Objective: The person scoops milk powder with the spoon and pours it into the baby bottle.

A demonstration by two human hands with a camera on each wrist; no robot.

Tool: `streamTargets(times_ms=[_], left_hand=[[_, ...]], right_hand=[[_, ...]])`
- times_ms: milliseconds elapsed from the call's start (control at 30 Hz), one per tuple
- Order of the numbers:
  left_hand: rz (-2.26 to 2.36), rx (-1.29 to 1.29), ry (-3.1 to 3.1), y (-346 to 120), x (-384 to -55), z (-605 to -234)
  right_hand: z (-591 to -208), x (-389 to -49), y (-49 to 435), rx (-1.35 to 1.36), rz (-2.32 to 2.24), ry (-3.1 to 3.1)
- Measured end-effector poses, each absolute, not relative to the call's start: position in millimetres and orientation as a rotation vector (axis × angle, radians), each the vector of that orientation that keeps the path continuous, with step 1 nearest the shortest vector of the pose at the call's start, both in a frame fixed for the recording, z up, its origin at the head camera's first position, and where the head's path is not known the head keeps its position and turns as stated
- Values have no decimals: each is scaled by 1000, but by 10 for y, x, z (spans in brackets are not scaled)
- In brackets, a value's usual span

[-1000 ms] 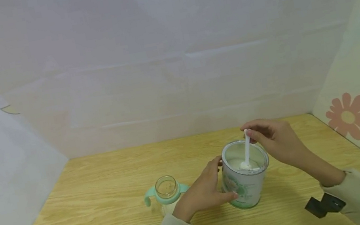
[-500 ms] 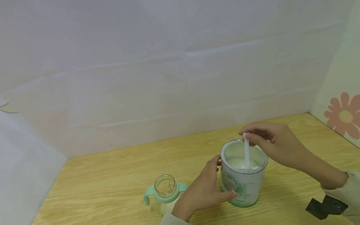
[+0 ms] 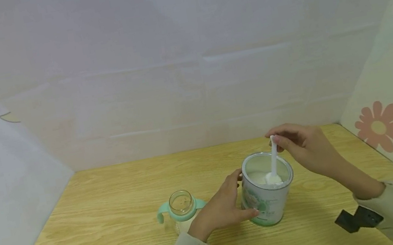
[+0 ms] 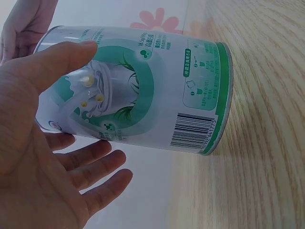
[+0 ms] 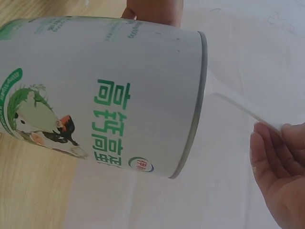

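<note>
My right hand (image 3: 305, 149) pinches the upper end of a long white scoop handle (image 3: 273, 155) between thumb and fingers. The scoop's lower end, heaped with white powder (image 3: 273, 178), is inside the open milk powder can (image 3: 267, 202). From the left side my left hand (image 3: 219, 208) holds the can; in the left wrist view its thumb (image 4: 71, 55) lies across the printed wall, with the fingers spread along the other side. The can stands on the table, tilted slightly or seen at an angle. Its rim (image 5: 195, 114) hides the scoop's bowl in the right wrist view.
Left of the can stands an uncapped baby bottle (image 3: 181, 204) with mint-green handles, partly behind my left forearm. The wooden table (image 3: 100, 227) is bounded by a pale cloth backdrop (image 3: 176, 99) and printed side panels.
My right hand first pushes the scoop deeper into the powder, then lifts it up and slightly right, with powder now heaped on it. The left hand and can stay nearly still.
</note>
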State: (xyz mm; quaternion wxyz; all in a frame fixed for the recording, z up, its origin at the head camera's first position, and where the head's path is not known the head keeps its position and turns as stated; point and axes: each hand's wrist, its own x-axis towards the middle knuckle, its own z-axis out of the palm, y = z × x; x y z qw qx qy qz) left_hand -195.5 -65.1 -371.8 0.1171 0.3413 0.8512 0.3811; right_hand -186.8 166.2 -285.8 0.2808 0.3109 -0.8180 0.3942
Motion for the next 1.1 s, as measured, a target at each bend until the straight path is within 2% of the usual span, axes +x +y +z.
streamTargets(times_ms=[500, 1100], left_hand=[[1100, 993, 2512, -664, -1948, -3723], [1093, 953, 2518, -704, -1937, -3716]], right_hand=[[-2767, -2032, 1721, 691, 1017, -2216], [-2763, -2033, 1716, 557, 1109, -2282]])
